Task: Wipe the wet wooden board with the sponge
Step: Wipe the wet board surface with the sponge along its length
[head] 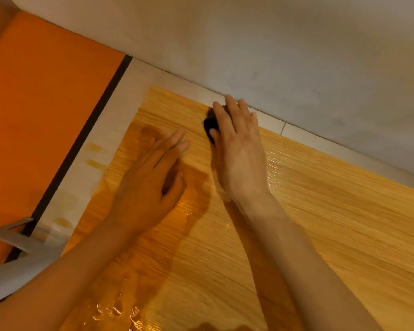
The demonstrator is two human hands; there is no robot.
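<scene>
Wall (296, 56) blocks far side; board (332, 223) rightward open.

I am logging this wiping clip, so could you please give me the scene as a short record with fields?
surface: wooden board, light grain, lying by a grey wall
wetness: glossy water at the board's near left and beside the right wrist
tool: dark sponge, mostly hidden under the fingers
right hand: right hand presses the sponge near the board's far edge
left hand: left hand lies flat on the board, fingers straight
left of board: orange panel
</scene>
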